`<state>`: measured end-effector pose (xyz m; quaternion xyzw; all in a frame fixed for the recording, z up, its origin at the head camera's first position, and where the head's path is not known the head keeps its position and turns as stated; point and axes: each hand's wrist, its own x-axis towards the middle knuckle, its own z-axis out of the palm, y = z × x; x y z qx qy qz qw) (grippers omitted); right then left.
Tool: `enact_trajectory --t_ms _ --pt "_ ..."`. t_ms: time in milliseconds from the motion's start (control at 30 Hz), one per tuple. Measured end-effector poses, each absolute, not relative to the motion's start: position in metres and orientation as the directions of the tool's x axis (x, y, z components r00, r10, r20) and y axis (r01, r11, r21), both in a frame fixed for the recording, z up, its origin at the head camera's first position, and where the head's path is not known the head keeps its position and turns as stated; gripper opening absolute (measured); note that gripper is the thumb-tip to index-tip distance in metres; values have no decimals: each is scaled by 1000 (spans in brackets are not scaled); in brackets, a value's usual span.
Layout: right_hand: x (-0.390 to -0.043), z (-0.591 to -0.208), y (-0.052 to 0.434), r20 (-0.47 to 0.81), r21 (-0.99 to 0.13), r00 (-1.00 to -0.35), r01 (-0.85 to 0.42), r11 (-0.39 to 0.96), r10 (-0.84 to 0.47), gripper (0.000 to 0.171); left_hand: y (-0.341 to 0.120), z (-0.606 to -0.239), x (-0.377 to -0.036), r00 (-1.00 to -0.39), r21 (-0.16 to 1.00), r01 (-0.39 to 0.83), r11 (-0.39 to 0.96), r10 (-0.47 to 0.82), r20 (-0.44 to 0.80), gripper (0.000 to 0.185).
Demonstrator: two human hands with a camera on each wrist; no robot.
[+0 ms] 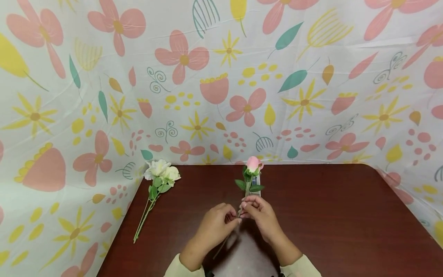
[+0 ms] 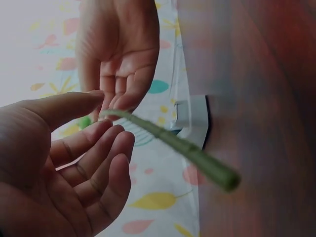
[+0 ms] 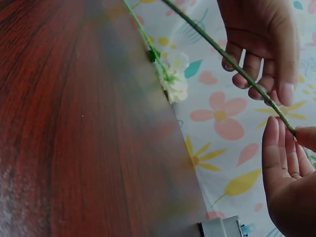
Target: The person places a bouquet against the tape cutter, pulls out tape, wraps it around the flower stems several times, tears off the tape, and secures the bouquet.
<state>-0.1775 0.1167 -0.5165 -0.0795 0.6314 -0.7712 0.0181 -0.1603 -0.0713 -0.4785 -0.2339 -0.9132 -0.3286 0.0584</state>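
A pink artificial rose (image 1: 253, 164) with green leaves stands upright above the table, held by its stem (image 2: 182, 145). My right hand (image 1: 261, 217) pinches the stem between thumb and fingers below the leaves. Just lower, my left hand (image 1: 216, 225) has its thumb and index finger around the same stem. In the left wrist view, the stem's cut end points past the left hand (image 2: 74, 163) toward the camera. The right wrist view shows the right hand (image 3: 291, 182) at the stem, with the left hand (image 3: 261, 44) along it.
White artificial flowers (image 1: 162, 173) with green stems lie at the table's left edge. Behind the rose is a small white and grey box (image 1: 256, 181), partly hidden. Flower-printed cloth (image 1: 221, 115) hangs round the dark red wooden table (image 1: 328, 215).
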Motion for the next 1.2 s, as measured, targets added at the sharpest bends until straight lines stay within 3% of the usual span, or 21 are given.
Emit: enact_trajectory --t_ms 200,533,1200 --pt "-179 -515 119 114 -965 -987 -82 -250 -113 15 -83 -470 -164 -904 561 428 709 328 275 10" --pt "-182 -510 128 129 -961 -987 -99 -260 -100 33 -124 -466 -190 -932 535 347 770 219 290 8" --pt "-183 -504 142 103 -963 -994 -90 -254 -40 38 -204 -492 -216 -974 475 107 873 -4 226 25"
